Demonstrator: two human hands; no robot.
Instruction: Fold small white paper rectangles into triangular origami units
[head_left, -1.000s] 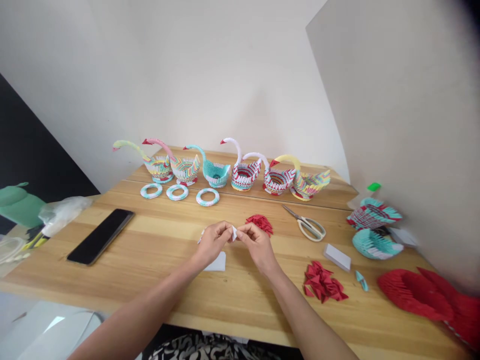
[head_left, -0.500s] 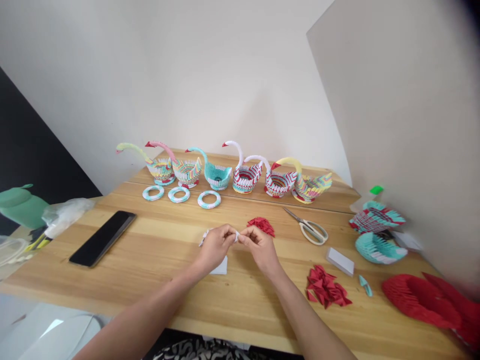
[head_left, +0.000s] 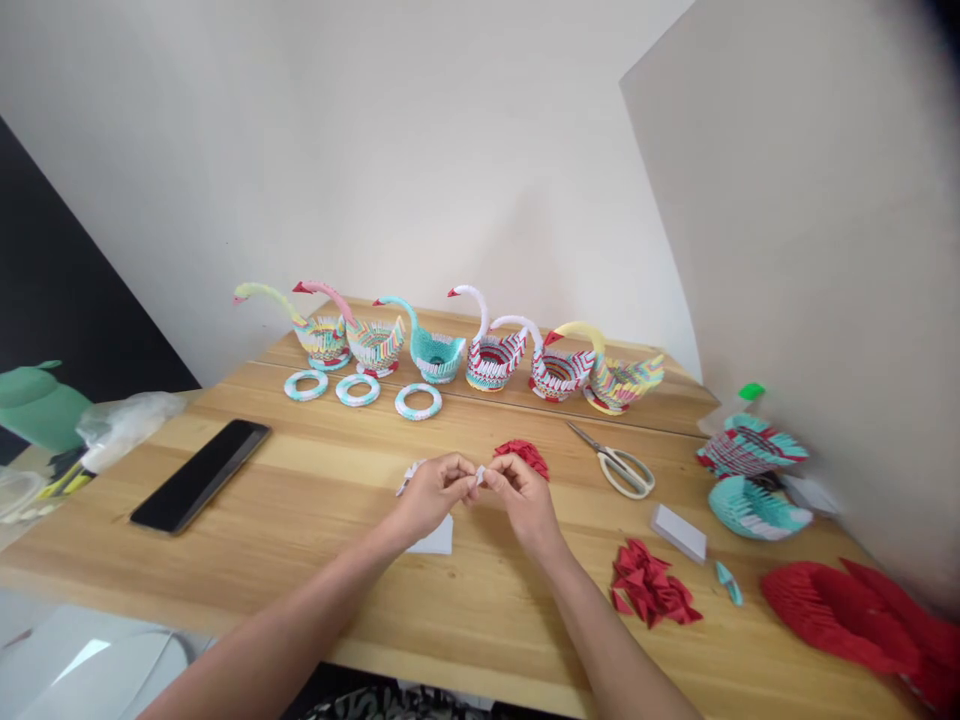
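Between my fingertips is a small folded piece of white paper. My left hand pinches it from the left, and my right hand pinches it from the right. Both hands are closed and held above the table. Partly hidden behind my left hand lie some white folded pieces. Below that hand rests a flat stack of white paper. Just past my right hand sits a heap of red folded pieces.
Several paper swans line the back, with three paper rings before them. A phone lies left. To the right are scissors, a white paper block, red triangles, teal swan bodies and a large red paper piece.
The view has shifted slightly. My fingers have moved a little on the white paper piece, which now sits slightly further right; both hands still pinch it.
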